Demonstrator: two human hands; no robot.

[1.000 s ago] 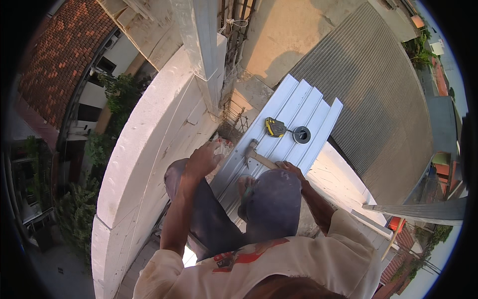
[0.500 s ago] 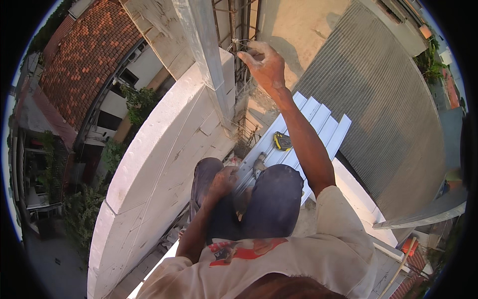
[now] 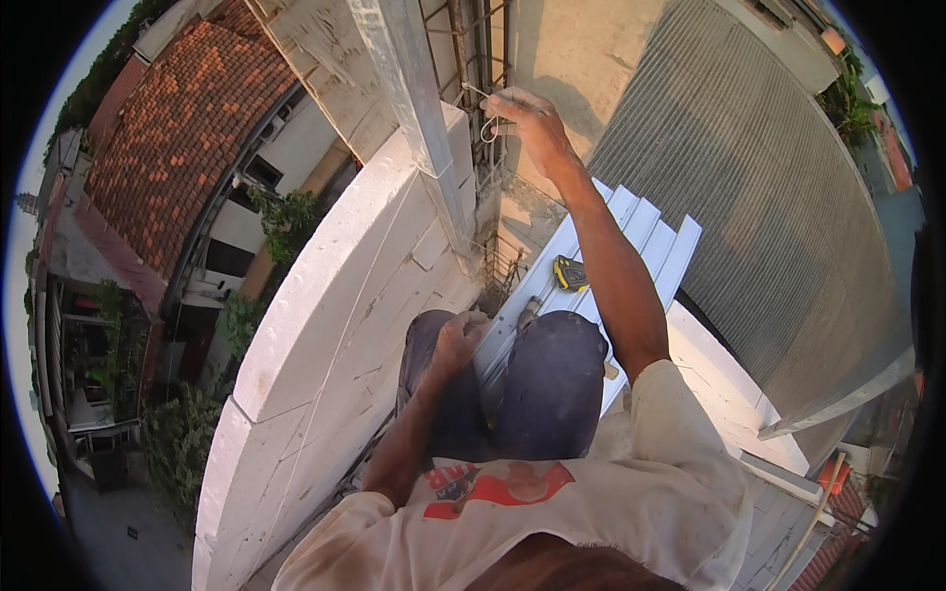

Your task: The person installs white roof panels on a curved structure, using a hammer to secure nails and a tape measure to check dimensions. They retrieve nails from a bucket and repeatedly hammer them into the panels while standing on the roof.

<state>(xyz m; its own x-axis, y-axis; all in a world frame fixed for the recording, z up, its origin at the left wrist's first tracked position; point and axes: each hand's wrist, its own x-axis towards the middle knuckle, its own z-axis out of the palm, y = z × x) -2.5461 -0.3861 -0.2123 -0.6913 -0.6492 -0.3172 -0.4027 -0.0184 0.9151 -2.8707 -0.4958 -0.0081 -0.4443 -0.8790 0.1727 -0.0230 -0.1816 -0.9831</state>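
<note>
Up by the steel reinforcing bars (image 3: 483, 61), my right hand (image 3: 529, 118) reaches forward with thumb and fingers pinched together. A thin pale wire (image 3: 486, 131) runs from the bars to these fingertips and hangs in a small loop beside them. My left hand (image 3: 460, 338) is at my left knee, its fingers curled; what they may hold is hidden. Ribbed, light metal strips (image 3: 645, 241) lie in front of my knees, under my right forearm. On them rest a yellow and black tape measure (image 3: 570, 273) and a grey curved tool part (image 3: 529, 311), half hidden by my right knee.
A white block wall (image 3: 325, 286) curves along my left, with a drop to houses beyond it. A galvanised metal post (image 3: 404, 94) slants past the wall's far end beside a wooden board (image 3: 320, 64). Corrugated roofing (image 3: 759, 197) spreads out at the right.
The right hand's fingers have closed from a wider curl into a pinch, and the wire's loop now shows below them. The left hand stays at the knee; the whole view has shifted slightly.
</note>
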